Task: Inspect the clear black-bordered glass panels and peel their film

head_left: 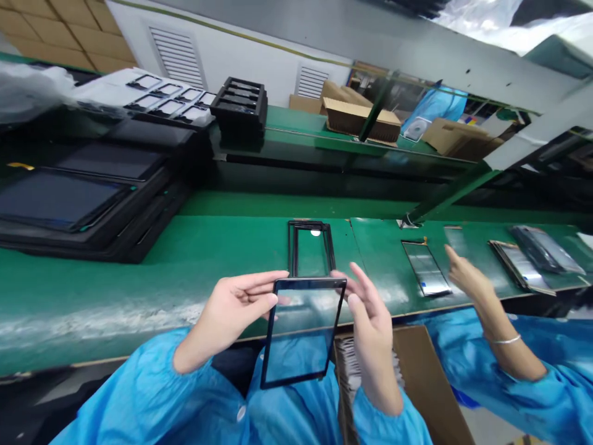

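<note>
Between my hands a clear glass panel with a black frame (303, 334), like a tablet screen front, is held tilted over my lap. My left hand (231, 312) pinches its upper left edge, thumb in front and fingers behind. At the upper right edge is my right hand (373, 327), thumb beside the frame and some fingertips reaching behind the panel; its index finger points up. Just beyond, on the green bench, several thin black frames (331, 247) lie stacked, partly hidden by the panel and my fingers.
Black trays with dark screens (69, 191) are stacked at left. A co-worker's hand (467, 275) is at right, near a screen panel (426, 269) and more stacked panels (521, 266). A green post (449, 198) rises from the bench. An open carton (417, 377) sits below the edge.
</note>
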Tool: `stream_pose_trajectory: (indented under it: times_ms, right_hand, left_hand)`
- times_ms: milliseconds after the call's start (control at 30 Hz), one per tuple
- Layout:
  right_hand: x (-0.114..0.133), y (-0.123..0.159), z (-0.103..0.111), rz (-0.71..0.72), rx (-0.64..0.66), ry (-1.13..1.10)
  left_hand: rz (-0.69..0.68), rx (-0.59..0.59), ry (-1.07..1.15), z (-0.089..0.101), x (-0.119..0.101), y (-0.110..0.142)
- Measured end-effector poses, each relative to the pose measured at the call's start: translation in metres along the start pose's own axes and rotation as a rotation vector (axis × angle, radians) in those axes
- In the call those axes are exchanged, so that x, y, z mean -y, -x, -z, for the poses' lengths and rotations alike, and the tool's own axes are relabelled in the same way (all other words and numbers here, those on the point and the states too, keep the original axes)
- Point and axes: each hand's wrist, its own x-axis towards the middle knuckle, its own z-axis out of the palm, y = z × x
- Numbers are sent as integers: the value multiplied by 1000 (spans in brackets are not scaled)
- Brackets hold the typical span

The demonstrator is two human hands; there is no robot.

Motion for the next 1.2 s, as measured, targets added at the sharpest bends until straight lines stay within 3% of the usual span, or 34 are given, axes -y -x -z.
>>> stream_pose_trajectory:
  times_ms: [100, 467, 567, 633, 700, 767, 833, 933, 1033, 1200]
  right_hand:
    - [14, -10, 1, -110, 56, -114]
    - [20, -3, -12, -73, -13, -168]
    - [20, -2, -16, -73, 3, -177]
    - [21, -1, -23, -92, 72, -180]
    - [21, -2, -29, -136, 186, -210]
    - [21, -3, -30, -195, 296, -255]
    - [19, -6, -19, -240, 344, -253]
    - [9, -8, 11, -283, 299, -139]
    - [-9, -6, 33, -373, 147, -134]
    - [-24, 0, 28, -449, -51, -280]
  left_hand:
    - [0, 16, -34, 2, -1, 8]
    - [-46, -8, -207, 12, 0, 10]
    - [-119, 10, -352, 12, 1, 10]
    - [-239, 69, -570, 9, -2, 8]
    - [-316, 201, -777, 4, -7, 6]
    - [-252, 368, -852, 0, -12, 3]
    - [-105, 441, -761, -2, -17, 2]
    - [67, 304, -481, 0, -15, 7]
    - [109, 120, -252, 2, -5, 14]
    - [66, -26, -124, -2, 11, 18]
